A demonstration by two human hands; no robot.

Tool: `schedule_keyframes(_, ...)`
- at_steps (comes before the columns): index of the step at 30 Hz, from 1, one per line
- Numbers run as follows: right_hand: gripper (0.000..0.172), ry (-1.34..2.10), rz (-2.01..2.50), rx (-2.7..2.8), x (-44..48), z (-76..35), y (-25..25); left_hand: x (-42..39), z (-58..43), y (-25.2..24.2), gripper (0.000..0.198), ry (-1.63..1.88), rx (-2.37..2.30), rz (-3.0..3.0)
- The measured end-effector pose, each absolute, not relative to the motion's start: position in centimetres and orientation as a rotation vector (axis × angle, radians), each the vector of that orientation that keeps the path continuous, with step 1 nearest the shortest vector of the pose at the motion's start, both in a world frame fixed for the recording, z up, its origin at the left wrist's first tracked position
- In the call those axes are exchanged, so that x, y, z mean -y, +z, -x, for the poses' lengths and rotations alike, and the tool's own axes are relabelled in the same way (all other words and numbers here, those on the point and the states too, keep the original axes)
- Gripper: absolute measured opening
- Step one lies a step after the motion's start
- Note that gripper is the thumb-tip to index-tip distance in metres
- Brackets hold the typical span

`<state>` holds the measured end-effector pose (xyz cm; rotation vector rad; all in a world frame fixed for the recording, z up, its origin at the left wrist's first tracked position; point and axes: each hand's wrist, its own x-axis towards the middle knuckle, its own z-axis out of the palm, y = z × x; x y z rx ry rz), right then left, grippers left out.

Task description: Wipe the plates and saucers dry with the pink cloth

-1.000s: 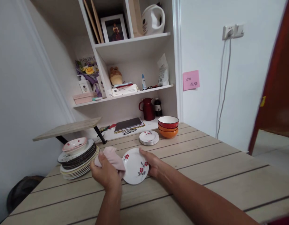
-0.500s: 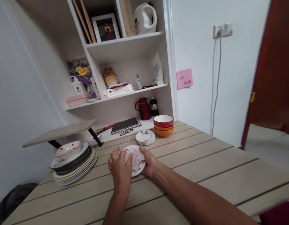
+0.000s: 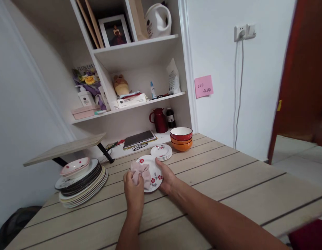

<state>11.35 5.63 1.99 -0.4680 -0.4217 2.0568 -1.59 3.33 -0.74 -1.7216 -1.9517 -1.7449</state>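
My left hand (image 3: 134, 189) is closed round a pink cloth (image 3: 140, 171) and presses it onto a small white plate with red flowers (image 3: 155, 176). My right hand (image 3: 167, 177) grips the plate's right edge, thumb on the rim, and tilts it just above the wooden table (image 3: 228, 180). A low stack of matching small plates (image 3: 161, 152) lies just behind. To the left stands a tall stack of larger plates (image 3: 81, 184) with a spotted bowl (image 3: 75, 166) on top.
Stacked red and orange bowls (image 3: 181, 138) sit at the table's far edge. Behind is a white shelf unit (image 3: 140, 52) with a red jug (image 3: 159, 120), bottles, glasses and a notebook. A small raised board (image 3: 65, 148) juts out at left. A red door (image 3: 304, 80) is at right.
My left hand brought the cloth from beside the plate onto its face and rubbed across it. The plate was lowered a little and the camera view shifted right.
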Motion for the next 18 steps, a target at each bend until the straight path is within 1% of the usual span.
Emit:
schedule_keyframes(1, 0.05, 2.062, 0.454, 0.44, -5.8, -11.4, 1.8, -3.1, 1.5, -0.6, 0.006, -1.735, 1.905, 1.738)
schedule_keyframes(3, 0.051, 2.067, 0.453, 0.471, -6.1, -11.4, 1.4, -2.6, 1.1, -0.3, 0.011, -1.654, 1.768, 1.799)
schedule_keyframes(6, 0.048, 2.046, 0.516, 0.486, -6.3, -11.3, 0.7, -2.1, 0.7, -0.2, 0.026, -1.454, 1.617, 1.878)
schedule_keyframes(9, 0.047, 2.019, 0.554, 0.485, -6.3, -11.2, 0.5, -2.0, 0.8, -0.5, 0.041, -1.406, 1.653, 1.977)
schedule_keyframes(10, 0.047, 2.015, 0.544, 0.486, -6.4, -11.2, 0.5, -2.0, 0.8, -0.7, 0.043, -1.418, 1.665, 2.042)
schedule_keyframes(12, 0.047, 2.02, 0.517, 0.488, -6.5, -11.4, 0.5, -2.1, 0.6, -1.1, 0.038, -1.416, 1.646, 2.217)
schedule_keyframes(15, 0.055, 2.083, 0.575, 0.501, -6.6, -11.9, 0.5, -1.9, -0.2, -1.6, 0.03, -1.309, 1.513, 2.439)
schedule_keyframes(18, 0.058, 2.146, 0.669, 0.481, -6.4, -12.1, 0.5, -1.9, -0.9, -1.8, 0.034, -1.226, 1.354, 2.495)
